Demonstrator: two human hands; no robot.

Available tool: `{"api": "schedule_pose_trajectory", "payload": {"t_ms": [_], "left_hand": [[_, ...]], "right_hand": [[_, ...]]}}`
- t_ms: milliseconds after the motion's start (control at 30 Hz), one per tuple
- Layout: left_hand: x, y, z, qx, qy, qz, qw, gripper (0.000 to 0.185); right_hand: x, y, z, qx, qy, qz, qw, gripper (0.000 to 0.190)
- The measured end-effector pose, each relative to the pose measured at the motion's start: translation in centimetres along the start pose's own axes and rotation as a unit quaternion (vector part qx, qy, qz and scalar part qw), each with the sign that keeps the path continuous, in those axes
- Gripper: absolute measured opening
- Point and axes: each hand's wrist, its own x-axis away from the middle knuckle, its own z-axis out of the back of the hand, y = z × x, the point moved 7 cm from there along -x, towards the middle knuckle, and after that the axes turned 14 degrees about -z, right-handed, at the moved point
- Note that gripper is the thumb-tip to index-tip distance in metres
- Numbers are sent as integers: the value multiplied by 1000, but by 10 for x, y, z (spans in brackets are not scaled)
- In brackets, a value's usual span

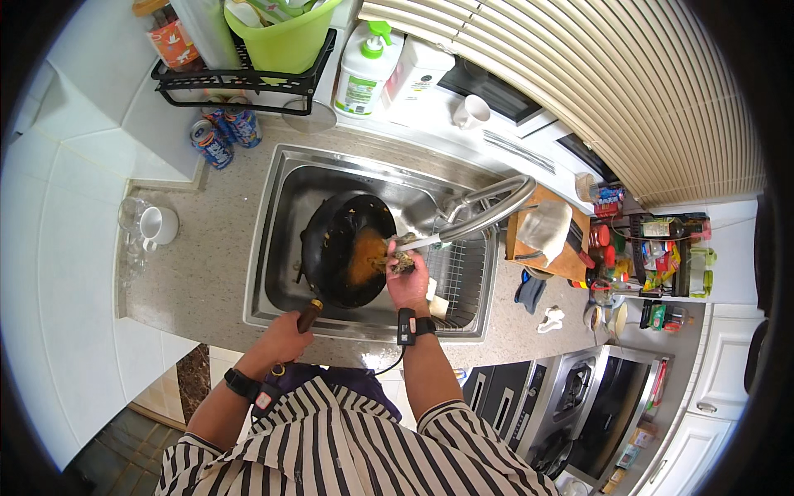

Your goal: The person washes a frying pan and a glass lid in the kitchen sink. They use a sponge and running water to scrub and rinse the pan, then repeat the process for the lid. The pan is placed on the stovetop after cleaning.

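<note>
My left hand (288, 338) is closed round the wooden handle (309, 315) of a black wok (329, 248), which sits in the stainless steel sink (291, 180). Orange-brown liquid (365, 255) and small food bits lie inside the wok. Over its right edge, my right hand (407, 279) grips a dark, stringy scrubber (400, 263), probably a mesh one. The white spout of the flexible faucet (487, 217) ends right above that hand. Fingers partly hide the scrubber.
A wire drying basket (462, 279) with pale sponges (438, 306) fills the sink's right side. A wooden board (518, 239) with a cloth stands beyond it. White mug (159, 225) and glasses are at the left, drink cans (212, 144) behind. A soap pump bottle (361, 74) stands on the back ledge.
</note>
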Motion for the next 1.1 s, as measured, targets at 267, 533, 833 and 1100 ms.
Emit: {"api": "schedule_pose_trajectory", "payload": {"t_ms": [267,533,833,1100], "left_hand": [[1,-9,0,-11,-4,-12,1000,20],[3,-8,-1,0,-15,0,1000,22],[4,-4,-2,-13,-9,0,1000,21],[6,-2,-4,-2,-33,5,999,27]], "right_hand": [[6,-2,-24,18,-4,11,1000,56],[-6,-10,-3,170,76,60,981,43],[-15,-10,-7,366,326,33,871,40],[-24,-6,6,181,147,7,972,21]]}}
